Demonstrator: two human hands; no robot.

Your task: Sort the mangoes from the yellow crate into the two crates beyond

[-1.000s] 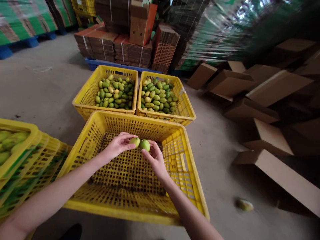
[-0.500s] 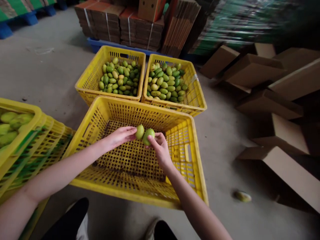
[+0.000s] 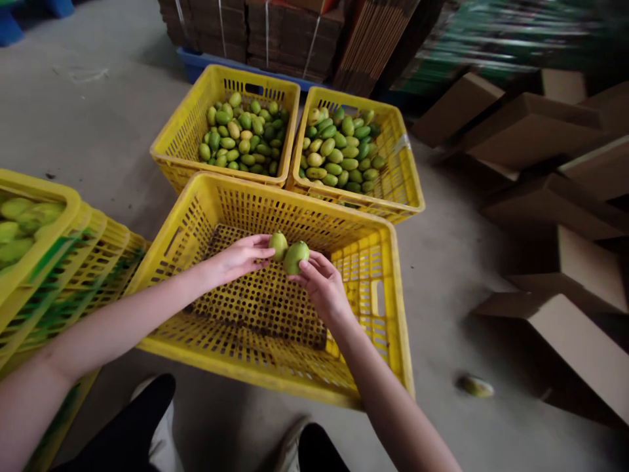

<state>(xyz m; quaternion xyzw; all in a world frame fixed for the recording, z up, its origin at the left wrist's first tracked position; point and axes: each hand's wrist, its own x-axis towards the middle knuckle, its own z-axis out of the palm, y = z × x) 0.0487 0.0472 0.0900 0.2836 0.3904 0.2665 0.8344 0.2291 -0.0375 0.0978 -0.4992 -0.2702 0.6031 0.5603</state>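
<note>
My left hand (image 3: 244, 256) pinches a small green mango (image 3: 278, 246) between thumb and fingertips. Right beside it, my right hand (image 3: 325, 284) grips a second, slightly larger green mango (image 3: 296, 257). The two fruits are side by side, close together or touching. Both hands are over the near yellow crate (image 3: 275, 375), whose perforated bottom shows beneath them.
Two yellow crates (image 3: 179, 134) (image 3: 415, 183) with green and yellowish mangoes stand behind. Another yellow crate (image 3: 73, 200) with mangoes is at the left. Open cardboard boxes (image 3: 580, 347) lie at the right, near one mango (image 3: 476, 385) on the floor. Bundled flat cartons (image 3: 295, 39) sit at the back.
Both hands still hold their mangoes, which have turned slightly in the fingers. The view has tilted down and shifted a little, so the back crates appear higher and further right.
</note>
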